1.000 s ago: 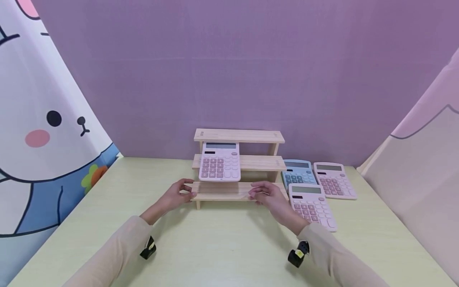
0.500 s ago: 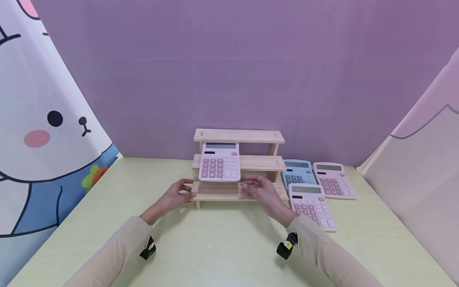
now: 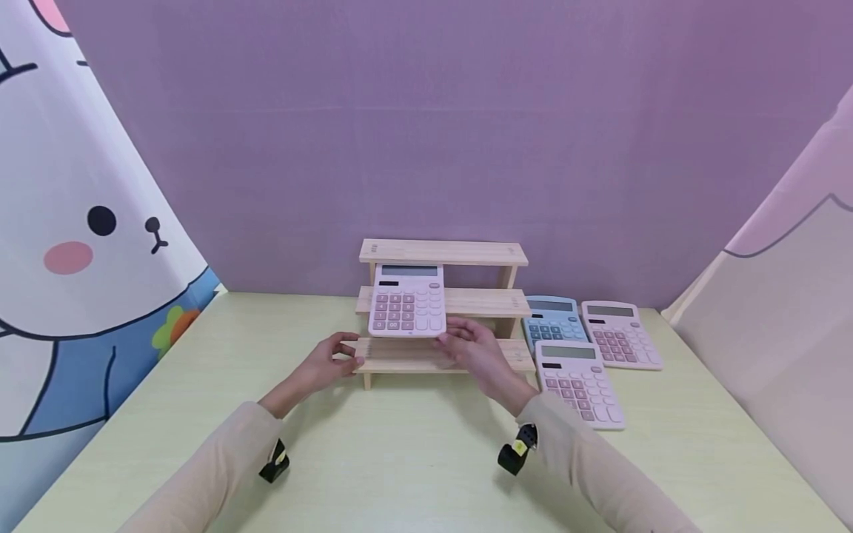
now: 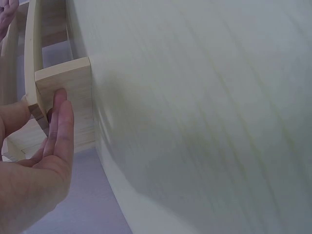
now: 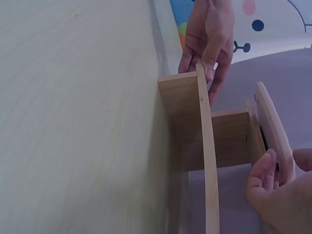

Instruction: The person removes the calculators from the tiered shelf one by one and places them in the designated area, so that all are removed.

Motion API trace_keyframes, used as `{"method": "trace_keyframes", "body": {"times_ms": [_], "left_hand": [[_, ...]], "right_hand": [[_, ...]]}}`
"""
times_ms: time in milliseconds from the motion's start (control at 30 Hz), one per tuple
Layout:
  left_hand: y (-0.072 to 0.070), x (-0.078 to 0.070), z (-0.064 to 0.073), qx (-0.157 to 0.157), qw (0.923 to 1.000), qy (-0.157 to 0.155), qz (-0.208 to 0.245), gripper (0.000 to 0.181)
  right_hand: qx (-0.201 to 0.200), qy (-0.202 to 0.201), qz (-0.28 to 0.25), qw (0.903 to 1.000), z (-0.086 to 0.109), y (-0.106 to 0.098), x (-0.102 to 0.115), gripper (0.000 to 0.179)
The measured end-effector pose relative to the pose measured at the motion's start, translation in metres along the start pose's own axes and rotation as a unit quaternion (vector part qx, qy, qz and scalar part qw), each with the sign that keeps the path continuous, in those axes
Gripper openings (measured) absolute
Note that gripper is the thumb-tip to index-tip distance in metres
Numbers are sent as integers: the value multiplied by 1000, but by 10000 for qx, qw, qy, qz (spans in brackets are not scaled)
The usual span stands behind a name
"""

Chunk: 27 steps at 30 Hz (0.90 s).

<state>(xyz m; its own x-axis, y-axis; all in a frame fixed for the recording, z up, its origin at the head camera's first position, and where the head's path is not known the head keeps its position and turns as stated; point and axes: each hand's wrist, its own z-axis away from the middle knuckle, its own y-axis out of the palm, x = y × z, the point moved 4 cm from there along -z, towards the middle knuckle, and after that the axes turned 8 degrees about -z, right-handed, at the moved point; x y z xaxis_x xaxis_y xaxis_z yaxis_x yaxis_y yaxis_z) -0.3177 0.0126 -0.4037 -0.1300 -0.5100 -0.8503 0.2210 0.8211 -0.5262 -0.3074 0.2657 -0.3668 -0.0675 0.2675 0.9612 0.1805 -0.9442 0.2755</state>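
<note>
A three-step wooden stand (image 3: 443, 252) rises from the table. On its left side leans a pink calculator (image 3: 408, 303), tilted back with its screen at the top, over the middle step. My left hand (image 3: 329, 364) grips the left end of the lowest step; in the left wrist view the thumb lies above the board (image 4: 34, 63) and the fingers below it. At the calculator's lower right corner, my right hand (image 3: 478, 357) pinches the edge. The right wrist view shows the thumb before the calculator (image 5: 274, 131) and fingertips (image 5: 265, 165) behind it.
Right of the stand lie a blue calculator (image 3: 554, 320), a pink one (image 3: 622, 337) behind, and another pink one (image 3: 580, 385) nearer me. A purple cloth (image 3: 440, 133) hangs behind the table (image 3: 400, 459). Printed cloths hang at both sides.
My right hand has moved left along the lowest step, up to the calculator's lower right corner, and now pinches it. The left hand stays at the step's end.
</note>
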Motion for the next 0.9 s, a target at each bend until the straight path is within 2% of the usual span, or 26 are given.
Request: {"method": "trace_keyframes", "body": {"times_ms": [433, 900], "left_hand": [[0, 0, 0, -16, 10000, -52, -51, 51], [0, 3, -4, 12, 9999, -86, -79, 51]], "right_hand": [[-269, -248, -466, 9982, -3, 6, 0, 42], [-514, -191, -637, 9965, -6, 7, -2, 39]]}}
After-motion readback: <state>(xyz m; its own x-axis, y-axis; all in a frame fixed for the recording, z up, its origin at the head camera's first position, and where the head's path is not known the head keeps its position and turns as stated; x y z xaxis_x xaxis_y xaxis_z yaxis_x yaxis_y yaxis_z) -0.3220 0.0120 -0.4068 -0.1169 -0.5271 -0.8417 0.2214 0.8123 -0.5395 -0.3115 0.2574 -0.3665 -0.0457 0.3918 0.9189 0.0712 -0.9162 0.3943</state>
